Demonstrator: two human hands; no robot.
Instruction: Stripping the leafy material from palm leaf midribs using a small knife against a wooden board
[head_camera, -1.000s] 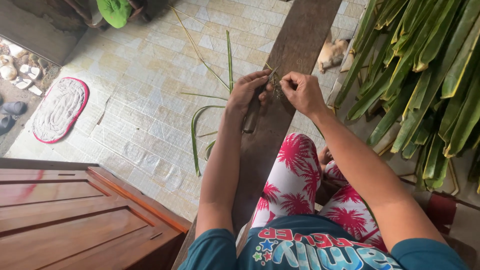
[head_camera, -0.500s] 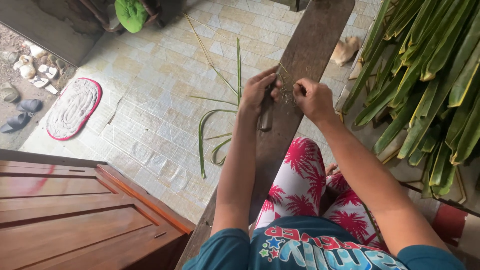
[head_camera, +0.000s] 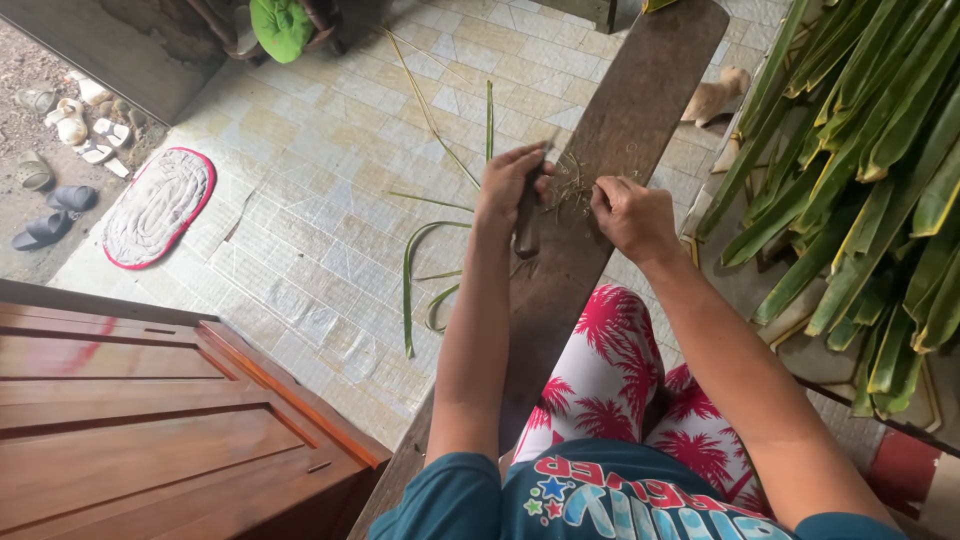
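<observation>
Sandals (head_camera: 55, 150) — several pairs, far left on bare ground, well apart from the work.

Mat (head_camera: 158, 208) — oval, grey with a red rim, on the tiled floor near the sandals.

Cabinet (head_camera: 150, 420) — reddish wood, near left corner.

Cushion (head_camera: 280, 25) — green, far, on a dark seat.

Strips (head_camera: 420, 270) — thin green leaf strips and pale midribs lying loose on the tiles, just left of the plank. Judged as stripped-off waste; only a handful lies there, so the work looks to be at an early stage.

Left hand (head_camera: 512, 185) — closed round a knife (head_camera: 527, 225) with a dark handle that points toward the person; the blade end is hidden under the fingers, over the plank's left edge.

Plank (head_camera: 610, 170) — long dark board running from the person's lap away to the far right; both hands rest on it.

Fibres (head_camera: 575, 185) — a small tangle of thin green shreds on the plank, between the two hands and touching both.

Right hand (head_camera: 632, 212) — curled shut, fingertips pinching the fibres at their right end.

Animal (head_camera: 712, 98) — small, tan, on the tiles just beyond the plank's right edge.

Leaves (head_camera: 860, 170) — a large pile of long green blades, right of the plank, near the right arm but not touched; judged as stock yet to be worked — the greater share.
</observation>
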